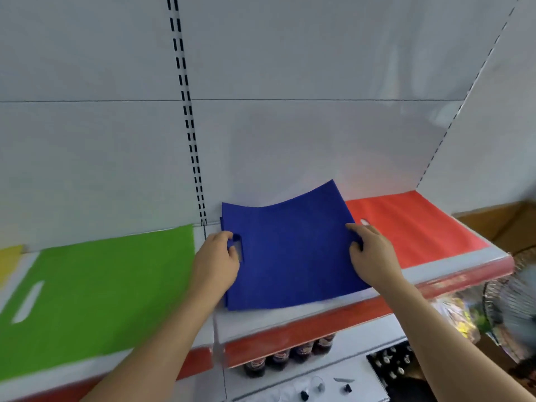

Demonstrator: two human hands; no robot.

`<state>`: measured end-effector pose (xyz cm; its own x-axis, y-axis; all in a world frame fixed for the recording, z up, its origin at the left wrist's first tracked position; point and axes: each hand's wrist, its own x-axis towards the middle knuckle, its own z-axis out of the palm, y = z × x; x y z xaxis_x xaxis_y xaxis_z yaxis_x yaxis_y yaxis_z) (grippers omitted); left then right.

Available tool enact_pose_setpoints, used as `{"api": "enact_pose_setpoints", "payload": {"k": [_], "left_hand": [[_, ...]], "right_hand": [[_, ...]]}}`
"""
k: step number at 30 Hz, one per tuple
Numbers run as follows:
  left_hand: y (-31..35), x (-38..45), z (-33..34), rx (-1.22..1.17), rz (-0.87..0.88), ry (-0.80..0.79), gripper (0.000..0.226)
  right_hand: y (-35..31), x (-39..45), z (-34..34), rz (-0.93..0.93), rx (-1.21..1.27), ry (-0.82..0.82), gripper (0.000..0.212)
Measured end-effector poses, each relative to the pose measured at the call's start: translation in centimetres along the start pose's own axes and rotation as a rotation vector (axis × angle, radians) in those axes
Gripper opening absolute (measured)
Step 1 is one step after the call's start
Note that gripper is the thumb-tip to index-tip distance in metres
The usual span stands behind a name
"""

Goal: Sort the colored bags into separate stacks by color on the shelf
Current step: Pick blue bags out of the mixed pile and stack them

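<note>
White shelving panels with slotted uprights back a shop shelf [290, 320] edged in red, where a person holds a blue bag [290, 250] at both side edges, between a green bag [101, 285] lying flat to the left and a red bag [412, 227] lying flat to the right. The left hand [216, 261] grips the bag at its cut-out handle, fingers curled through the slot; the right hand [369, 253] pinches the opposite edge, forefinger stretched along it. The blue bag's far edge curls up against the back panel, its near part resting on the shelf.

Judged from here, that lifted far edge could spring back or fold under once let go, leaving the stack uneven, and the right edge sits just beside the red bag, so a small slide could lap one color over the other.

Whether more blue bags lie beneath cannot be told, though a second edge peeks out at the far left corner. A yellow bag [10, 259] is cut off at the left border. Bottles [287, 355] below and a fan [516, 309] at right are blurred.
</note>
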<state>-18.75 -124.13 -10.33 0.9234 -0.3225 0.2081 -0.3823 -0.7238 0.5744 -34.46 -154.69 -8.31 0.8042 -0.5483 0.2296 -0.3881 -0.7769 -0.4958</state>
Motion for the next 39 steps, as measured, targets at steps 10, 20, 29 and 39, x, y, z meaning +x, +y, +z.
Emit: {"api": "enact_pose_setpoints", "payload": {"k": [10,20,29,39], "left_hand": [[1.4,-0.9,1.4,0.271,-0.122,0.022,0.036],[2.6,-2.1,2.2,0.54,-0.161,0.01,0.04],[3.5,-2.1,1.0,0.545,-0.153,0.049,0.057],[2.3,-8.5,-6.2,0.63,-0.28,0.162,0.074]], "right_hand": [[2.4,2.9,2.7,-0.109,-0.098,-0.166,0.05],[2.5,2.3,2.7,-0.149,-0.377,-0.196,0.061],[1.2,3.1,1.5,-0.255,-0.4,-0.203,0.074],[-11.2,-0.5,4.4,-0.659,-0.347,-0.283,0.085]]}}
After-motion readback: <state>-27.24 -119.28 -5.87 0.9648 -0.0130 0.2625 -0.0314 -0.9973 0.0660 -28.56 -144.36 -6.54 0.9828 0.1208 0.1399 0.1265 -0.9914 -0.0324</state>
